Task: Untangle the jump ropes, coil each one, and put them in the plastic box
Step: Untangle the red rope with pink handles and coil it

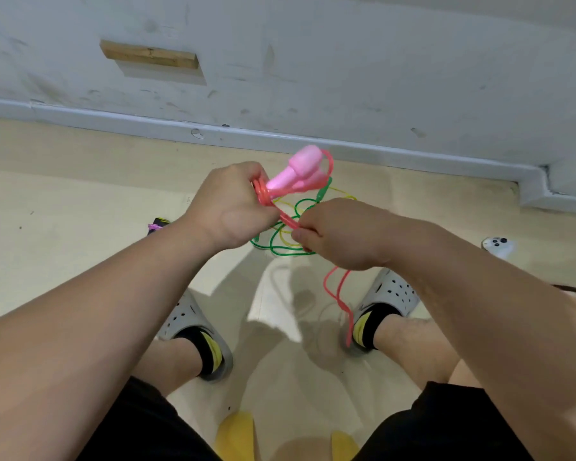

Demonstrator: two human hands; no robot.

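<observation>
Head view: left hand [226,207] clenched round coiled pink jump rope [261,194], pink handle [301,168] poking out at 1 o'clock, right hand [340,234] pinching same rope at 4 o'clock of left, tail hanging toward 6, green rope [281,252] and yellow rope [345,195] tangled on floor beyond.

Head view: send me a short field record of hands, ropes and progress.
left hand: grips coiled loops of the pink rope, pink handles sticking up
right hand: pinches a strand of the same rope; a loose loop hangs below it
green rope: tangled on the floor beyond the hands
yellow rope: mixed in with the green one
plastic box: cannot make it out
progress: pink rope partly coiled; green and yellow not yet untangled
</observation>
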